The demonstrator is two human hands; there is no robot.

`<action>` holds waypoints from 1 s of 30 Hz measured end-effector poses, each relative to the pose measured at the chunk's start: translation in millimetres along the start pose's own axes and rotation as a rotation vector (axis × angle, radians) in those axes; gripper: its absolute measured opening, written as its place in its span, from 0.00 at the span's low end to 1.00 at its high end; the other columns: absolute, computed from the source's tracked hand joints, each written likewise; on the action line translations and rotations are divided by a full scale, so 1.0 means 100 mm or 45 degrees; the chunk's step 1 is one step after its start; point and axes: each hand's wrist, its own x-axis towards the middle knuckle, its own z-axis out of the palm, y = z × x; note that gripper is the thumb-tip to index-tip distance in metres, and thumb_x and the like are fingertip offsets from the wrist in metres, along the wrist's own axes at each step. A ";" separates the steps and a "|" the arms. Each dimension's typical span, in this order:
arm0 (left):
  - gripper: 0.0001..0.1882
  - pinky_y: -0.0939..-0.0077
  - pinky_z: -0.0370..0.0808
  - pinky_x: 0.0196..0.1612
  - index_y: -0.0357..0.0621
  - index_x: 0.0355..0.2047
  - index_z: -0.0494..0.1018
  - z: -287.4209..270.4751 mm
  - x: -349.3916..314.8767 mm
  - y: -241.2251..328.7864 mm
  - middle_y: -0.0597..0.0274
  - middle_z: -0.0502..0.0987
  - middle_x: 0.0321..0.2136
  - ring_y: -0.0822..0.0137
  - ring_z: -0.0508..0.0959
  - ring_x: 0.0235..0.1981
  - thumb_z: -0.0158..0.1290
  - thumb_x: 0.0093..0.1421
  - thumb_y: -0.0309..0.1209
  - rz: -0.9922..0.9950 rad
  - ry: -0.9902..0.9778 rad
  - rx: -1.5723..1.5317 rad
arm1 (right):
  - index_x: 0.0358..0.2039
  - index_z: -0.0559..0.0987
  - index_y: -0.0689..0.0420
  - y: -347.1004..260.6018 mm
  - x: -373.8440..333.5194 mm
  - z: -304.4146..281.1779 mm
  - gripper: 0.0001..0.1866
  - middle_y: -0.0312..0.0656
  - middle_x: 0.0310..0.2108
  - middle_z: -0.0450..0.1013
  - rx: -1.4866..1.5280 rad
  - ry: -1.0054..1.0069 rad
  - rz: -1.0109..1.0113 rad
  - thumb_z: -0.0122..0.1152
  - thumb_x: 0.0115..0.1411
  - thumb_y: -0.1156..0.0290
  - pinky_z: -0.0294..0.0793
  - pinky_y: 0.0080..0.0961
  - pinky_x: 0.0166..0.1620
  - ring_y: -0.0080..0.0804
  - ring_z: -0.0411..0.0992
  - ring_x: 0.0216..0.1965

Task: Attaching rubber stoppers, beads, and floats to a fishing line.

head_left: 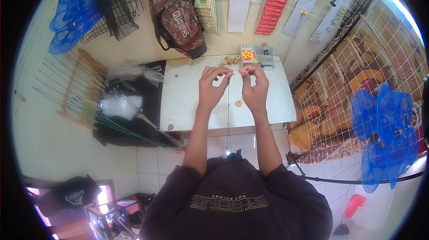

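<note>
My left hand (211, 87) and my right hand (255, 87) are raised over the white table (183, 101), close together, with thumb and forefinger of each pinched. From the left fingertips a thin dark line (229, 106) hangs straight down past the table's front edge. Whatever sits in the right pinch is too small to make out. One round tan wooden-looking piece (238, 103) with a dark centre lies on the tabletop between my wrists. Several similar pieces (226, 62) are grouped just beyond my left fingers.
Behind my right hand stands a compartment box (268, 63) with small red and yellow pieces (248, 55). Fishing rods (129, 128) lean at left. A camouflage bag (178, 16) hangs above the table. White wire racks (339, 92) and blue nets (384, 133) are at right.
</note>
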 end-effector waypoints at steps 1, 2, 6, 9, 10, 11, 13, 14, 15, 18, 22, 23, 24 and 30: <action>0.04 0.77 0.68 0.30 0.42 0.31 0.78 0.00 0.00 0.00 0.66 0.79 0.29 0.70 0.72 0.31 0.60 0.53 0.25 0.000 0.001 0.000 | 0.32 0.75 0.62 0.00 -0.01 -0.01 0.04 0.41 0.31 0.73 0.001 -0.001 -0.001 0.57 0.60 0.74 0.68 0.22 0.34 0.29 0.69 0.29; 0.04 0.78 0.68 0.30 0.42 0.30 0.78 0.00 0.00 0.00 0.65 0.79 0.29 0.70 0.72 0.31 0.60 0.53 0.26 -0.009 0.002 -0.006 | 0.32 0.74 0.63 0.00 -0.01 -0.02 0.04 0.41 0.31 0.72 0.018 -0.011 -0.014 0.57 0.60 0.75 0.68 0.22 0.35 0.28 0.68 0.29; 0.04 0.78 0.67 0.31 0.42 0.31 0.76 0.01 0.00 -0.04 0.64 0.77 0.28 0.71 0.71 0.30 0.59 0.54 0.26 -0.016 0.017 -0.029 | 0.32 0.73 0.63 0.10 -0.06 -0.05 0.04 0.40 0.30 0.70 0.095 -0.008 0.002 0.56 0.61 0.76 0.68 0.21 0.36 0.26 0.67 0.30; 0.05 0.78 0.68 0.31 0.42 0.32 0.76 -0.01 -0.02 -0.07 0.64 0.77 0.28 0.71 0.72 0.30 0.59 0.54 0.25 -0.039 0.037 -0.042 | 0.33 0.72 0.62 0.11 -0.09 -0.07 0.05 0.39 0.31 0.70 -0.010 -0.037 0.107 0.54 0.62 0.73 0.68 0.22 0.38 0.27 0.68 0.33; 0.05 0.79 0.68 0.31 0.42 0.32 0.76 0.00 -0.02 -0.08 0.64 0.77 0.29 0.71 0.71 0.31 0.58 0.54 0.25 -0.041 0.033 -0.054 | 0.34 0.72 0.61 0.15 -0.10 -0.10 0.04 0.40 0.32 0.70 -0.072 -0.119 0.165 0.55 0.61 0.74 0.68 0.23 0.38 0.28 0.69 0.34; 0.05 0.79 0.68 0.31 0.42 0.33 0.76 0.01 -0.03 -0.09 0.63 0.77 0.29 0.71 0.71 0.31 0.58 0.54 0.25 -0.043 0.029 -0.067 | 0.35 0.72 0.60 0.19 -0.11 -0.12 0.04 0.41 0.34 0.70 -0.134 -0.201 0.223 0.55 0.61 0.74 0.69 0.24 0.38 0.30 0.69 0.36; 0.05 0.78 0.68 0.31 0.42 0.33 0.77 0.01 -0.03 -0.08 0.63 0.78 0.29 0.70 0.72 0.31 0.58 0.54 0.24 -0.044 0.022 -0.066 | 0.37 0.73 0.60 0.20 -0.14 -0.10 0.06 0.41 0.36 0.71 -0.129 -0.211 0.237 0.56 0.60 0.74 0.69 0.25 0.38 0.32 0.69 0.38; 0.05 0.78 0.68 0.31 0.42 0.33 0.77 0.01 -0.03 -0.08 0.63 0.78 0.30 0.70 0.72 0.31 0.58 0.54 0.23 -0.045 0.016 -0.063 | 0.40 0.74 0.59 0.19 -0.15 -0.09 0.08 0.41 0.38 0.71 -0.122 -0.223 0.251 0.56 0.59 0.74 0.69 0.26 0.39 0.33 0.70 0.40; 0.05 0.78 0.68 0.31 0.42 0.33 0.77 0.01 -0.03 -0.07 0.63 0.78 0.30 0.70 0.72 0.31 0.58 0.54 0.23 -0.045 0.017 -0.063 | 0.40 0.74 0.59 0.17 -0.15 -0.08 0.08 0.41 0.38 0.71 -0.122 -0.224 0.250 0.56 0.59 0.74 0.69 0.26 0.39 0.33 0.70 0.40; 0.05 0.77 0.69 0.31 0.42 0.32 0.77 0.01 -0.04 -0.05 0.64 0.79 0.30 0.68 0.72 0.31 0.57 0.54 0.22 -0.001 0.005 -0.055 | 0.46 0.75 0.56 -0.06 -0.06 -0.05 0.16 0.39 0.40 0.72 -0.082 -0.151 0.038 0.61 0.55 0.73 0.70 0.26 0.39 0.32 0.69 0.41; 0.07 0.76 0.69 0.30 0.41 0.33 0.77 -0.02 -0.04 -0.07 0.64 0.79 0.31 0.67 0.72 0.31 0.57 0.52 0.20 0.039 -0.005 -0.044 | 0.41 0.79 0.56 -0.18 0.02 0.02 0.15 0.38 0.35 0.74 -0.270 -0.223 0.047 0.66 0.52 0.68 0.71 0.26 0.36 0.32 0.70 0.40; 0.07 0.76 0.69 0.30 0.41 0.33 0.77 -0.01 -0.04 -0.07 0.64 0.79 0.31 0.67 0.72 0.31 0.57 0.52 0.20 0.043 -0.006 -0.047 | 0.39 0.80 0.56 -0.16 0.02 0.04 0.12 0.39 0.33 0.75 -0.236 -0.162 0.049 0.65 0.53 0.71 0.71 0.25 0.33 0.32 0.71 0.35; 0.07 0.76 0.69 0.30 0.41 0.32 0.77 0.00 -0.04 -0.06 0.64 0.79 0.31 0.67 0.72 0.31 0.57 0.52 0.20 0.037 -0.003 -0.044 | 0.38 0.80 0.57 -0.11 0.01 0.04 0.11 0.40 0.32 0.75 -0.216 -0.129 0.046 0.64 0.53 0.73 0.72 0.25 0.33 0.32 0.72 0.33; 0.07 0.76 0.70 0.29 0.45 0.33 0.78 -0.03 -0.04 -0.08 0.66 0.80 0.32 0.67 0.73 0.33 0.59 0.53 0.23 0.029 0.003 -0.032 | 0.34 0.79 0.60 -0.04 -0.03 0.02 0.06 0.43 0.29 0.74 -0.232 -0.127 0.103 0.61 0.54 0.78 0.72 0.26 0.32 0.33 0.72 0.28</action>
